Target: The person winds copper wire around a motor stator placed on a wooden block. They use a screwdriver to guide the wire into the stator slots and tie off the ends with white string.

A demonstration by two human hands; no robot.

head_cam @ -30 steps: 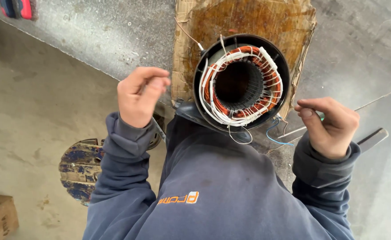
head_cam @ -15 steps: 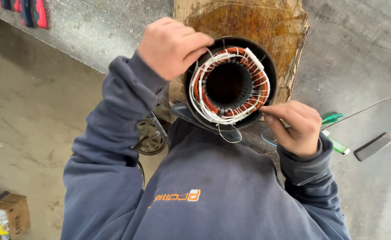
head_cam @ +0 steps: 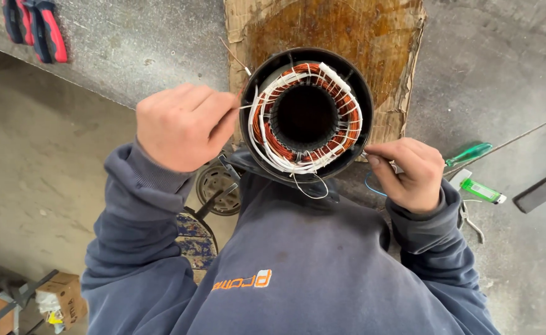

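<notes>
A round black motor stator (head_cam: pixel 307 115) with copper windings and white lacing cord stands on end on a stained piece of cardboard (head_cam: pixel 335 31) on the grey bench. My left hand (head_cam: pixel 183 127) is closed on a thin white cord (head_cam: pixel 245 107) at the stator's left rim. My right hand (head_cam: pixel 409 174) rests against the lower right rim, fingers curled, thumb tip touching the housing. A loop of white cord (head_cam: pixel 310 189) hangs from the near edge.
Red-handled pliers (head_cam: pixel 37 28) lie at the bench's far left. A green-handled screwdriver (head_cam: pixel 468 154), a green lighter (head_cam: pixel 480 190) and a dark flat bar (head_cam: pixel 542 189) lie right of my right hand. A stool (head_cam: pixel 217 183) and cardboard box (head_cam: pixel 62 291) are on the floor.
My left hand went up over the stator's top left, then came down to its left rim, gripping the cord. My right hand moved in from the right to the housing.
</notes>
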